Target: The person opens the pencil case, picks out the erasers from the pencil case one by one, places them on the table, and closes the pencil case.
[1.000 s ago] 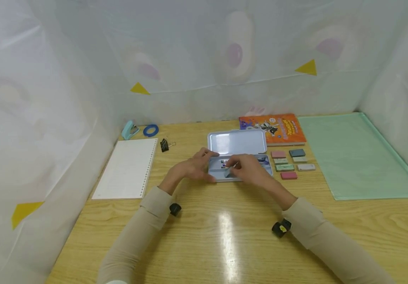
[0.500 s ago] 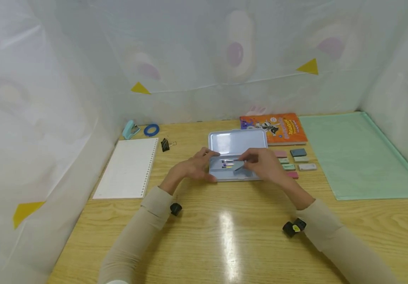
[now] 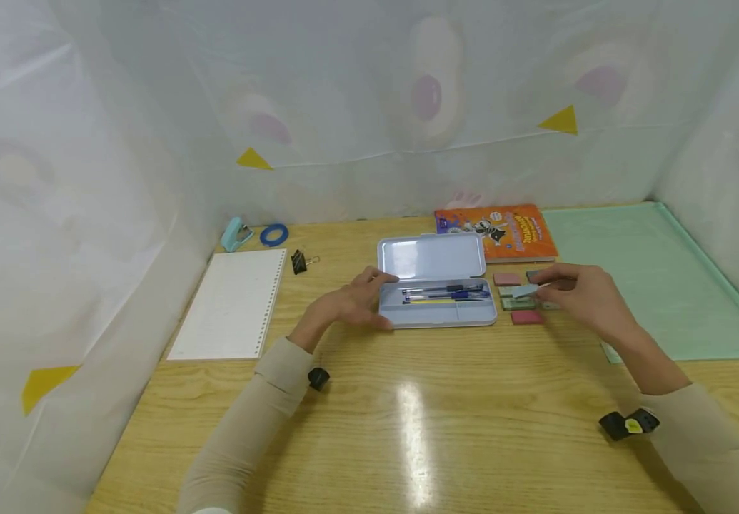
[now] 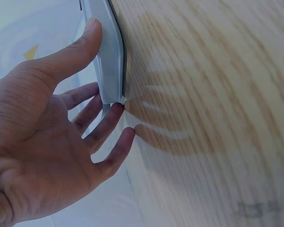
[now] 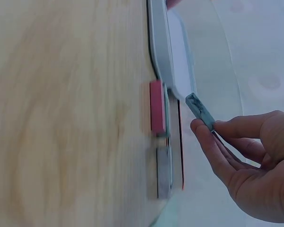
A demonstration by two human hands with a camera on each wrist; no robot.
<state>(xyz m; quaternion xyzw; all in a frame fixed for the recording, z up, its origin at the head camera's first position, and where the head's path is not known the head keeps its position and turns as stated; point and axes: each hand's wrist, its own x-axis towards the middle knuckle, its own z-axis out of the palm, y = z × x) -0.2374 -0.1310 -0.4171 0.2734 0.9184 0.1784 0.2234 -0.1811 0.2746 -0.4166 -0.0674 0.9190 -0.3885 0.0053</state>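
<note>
**Eraser in my fingertips, case steadied**

I am working at the wooden table (image 3: 408, 414), where the open pencil case (image 3: 436, 313) is lying with pens in its tray. My left hand (image 3: 350, 305) is resting against the case's left end, fingers straight and relaxed, thumb on the rim. My right hand (image 3: 584, 293) is hovering above the rows of erasers (image 3: 526, 317) just right of the case, pinching a small grey-blue eraser (image 3: 525, 290) between thumb and fingertips. I am judging it light, slightly soft and grippy, best held by its long edges.
</note>
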